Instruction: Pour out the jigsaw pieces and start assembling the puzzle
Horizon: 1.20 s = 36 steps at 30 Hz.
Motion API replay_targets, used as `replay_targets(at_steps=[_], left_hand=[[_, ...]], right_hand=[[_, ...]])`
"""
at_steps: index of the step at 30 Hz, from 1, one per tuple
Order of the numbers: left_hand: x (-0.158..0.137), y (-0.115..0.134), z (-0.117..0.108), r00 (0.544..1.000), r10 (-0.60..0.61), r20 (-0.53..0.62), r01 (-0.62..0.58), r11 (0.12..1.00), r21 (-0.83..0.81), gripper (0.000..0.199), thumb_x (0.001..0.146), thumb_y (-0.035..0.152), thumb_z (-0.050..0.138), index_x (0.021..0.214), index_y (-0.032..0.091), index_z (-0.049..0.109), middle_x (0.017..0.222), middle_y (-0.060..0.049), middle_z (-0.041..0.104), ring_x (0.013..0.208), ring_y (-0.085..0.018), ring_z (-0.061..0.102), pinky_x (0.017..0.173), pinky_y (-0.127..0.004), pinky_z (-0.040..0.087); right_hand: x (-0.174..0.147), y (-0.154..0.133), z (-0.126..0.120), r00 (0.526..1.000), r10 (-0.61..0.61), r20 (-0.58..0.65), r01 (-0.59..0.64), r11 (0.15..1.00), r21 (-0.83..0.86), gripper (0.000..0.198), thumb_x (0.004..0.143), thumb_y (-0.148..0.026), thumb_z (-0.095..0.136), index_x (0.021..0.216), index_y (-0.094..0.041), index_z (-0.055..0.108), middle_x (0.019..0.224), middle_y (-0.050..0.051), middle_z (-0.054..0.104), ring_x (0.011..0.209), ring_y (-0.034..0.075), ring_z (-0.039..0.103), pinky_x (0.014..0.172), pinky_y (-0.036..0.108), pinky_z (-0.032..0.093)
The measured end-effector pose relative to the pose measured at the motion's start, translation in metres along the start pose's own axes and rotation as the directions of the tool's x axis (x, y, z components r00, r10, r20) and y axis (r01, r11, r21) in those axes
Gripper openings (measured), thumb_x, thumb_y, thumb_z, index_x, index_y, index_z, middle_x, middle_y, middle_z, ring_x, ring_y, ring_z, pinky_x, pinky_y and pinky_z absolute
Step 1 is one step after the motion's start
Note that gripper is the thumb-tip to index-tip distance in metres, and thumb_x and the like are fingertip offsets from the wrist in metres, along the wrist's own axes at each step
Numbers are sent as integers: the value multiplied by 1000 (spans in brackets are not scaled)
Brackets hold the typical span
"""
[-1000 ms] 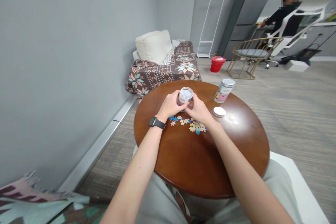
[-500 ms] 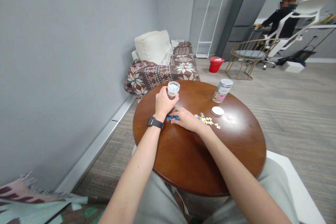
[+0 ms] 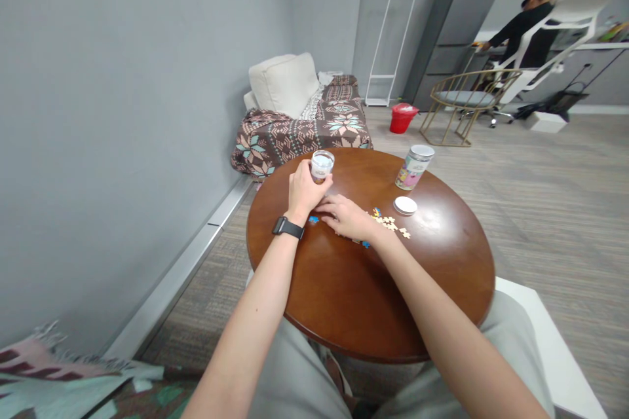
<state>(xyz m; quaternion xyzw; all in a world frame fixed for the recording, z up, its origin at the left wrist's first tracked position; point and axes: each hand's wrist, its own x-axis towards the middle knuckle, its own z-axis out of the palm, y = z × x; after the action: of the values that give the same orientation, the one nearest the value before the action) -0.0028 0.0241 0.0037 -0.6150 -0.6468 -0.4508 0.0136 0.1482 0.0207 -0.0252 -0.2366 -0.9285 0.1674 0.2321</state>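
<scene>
My left hand (image 3: pixel 303 195) is wrapped round a clear jar (image 3: pixel 321 165) with a pale label, near the far left part of the round wooden table (image 3: pixel 344 301). My right hand (image 3: pixel 348 218) lies low over the tabletop beside it, fingers stretched toward the jar and slightly apart, partly covering jigsaw puzzle pieces (image 3: pixel 388 221). Most visible pieces are pale side up and spread to the right of that hand. One blue puzzle piece (image 3: pixel 313 218) lies by my left wrist, and another blue bit shows under my right wrist. Whatever lies beneath my right palm is hidden.
A white round lid (image 3: pixel 405 205) lies right of the pieces, with a printed can (image 3: pixel 415 167) standing behind it. Beyond the table are a covered sofa (image 3: pixel 304 127), a red bin (image 3: pixel 403 118) and a gold chair (image 3: pixel 466 99). A person in black (image 3: pixel 528 29) stands farther back.
My right hand has swept slightly; the blue pieces under its fingers are now mostly out of sight, leaving one by my left wrist. My left hand keeps its hold on the jar.
</scene>
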Motion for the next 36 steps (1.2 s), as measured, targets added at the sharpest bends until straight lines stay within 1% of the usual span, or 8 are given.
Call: replay_targets(at_steps=[3,8,12,16,18,26,31,36], left_hand=[[0,0,0,1000,0,1,0,1000,-6,30,81,33,71,101,22,51,104,-9,69,101,-27,68,88,-36,48],[-1,-1,0,1000,-3,7,3,1000,-5,30,81,32,70,100,22,51,104,-10,69,102,-28,68,88,-37,49],[-1,-2,0,1000,6,13,-6,1000,-7,30,81,33,70,100,22,51,104,-10,69,102,-28,68,88,-37,49],[-1,-1,0,1000,10,18,-10,1000,3,30,81,33,70,101,20,51,106,-11,69,102,-29,68,89,-38,49],[-1,-1,-1,1000,6,24,-6,1000,9,30,81,33,70,101,20,51,106,-11,69,102,-29,67,90,-38,49],[0,-1,0,999,-5,32,5,1000,15,30,81,33,70,102,21,52,106,-10,69,103,-28,67,90,-37,48],[-1,-1,0,999,-2,37,1,1000,4,31,81,33,70,103,20,52,106,-11,69,103,-28,67,89,-37,48],[-1,-1,1,999,4,45,-4,1000,9,31,81,33,70,102,20,52,106,-11,69,103,-28,67,90,-38,48]], right_hand=[[1,-5,7,994,-63,89,63,998,8,31,90,-15,60,116,-21,74,125,11,68,120,25,61,108,44,47],[-6,2,-16,981,105,161,-95,993,-70,19,87,-23,66,100,-22,80,133,12,64,122,30,61,107,48,47],[-14,9,-38,970,145,197,-141,989,-33,13,81,-22,71,89,-22,81,121,10,68,106,26,67,101,42,51],[-17,8,-42,957,171,233,-184,982,35,42,64,-25,86,105,-21,78,112,9,67,102,24,66,98,36,51],[-17,6,-42,939,218,266,-240,969,55,47,61,-24,88,106,-20,77,111,8,67,100,23,66,94,33,52],[-16,4,-48,878,357,320,-403,911,91,25,71,-23,78,96,-19,75,87,2,69,79,17,63,73,26,49],[-21,6,-52,878,353,324,-404,909,104,40,60,-21,84,99,-18,74,94,3,69,83,17,62,74,26,49],[-19,4,-54,816,392,424,-486,863,139,33,67,-17,74,100,-16,73,83,1,69,73,14,61,68,25,48]])
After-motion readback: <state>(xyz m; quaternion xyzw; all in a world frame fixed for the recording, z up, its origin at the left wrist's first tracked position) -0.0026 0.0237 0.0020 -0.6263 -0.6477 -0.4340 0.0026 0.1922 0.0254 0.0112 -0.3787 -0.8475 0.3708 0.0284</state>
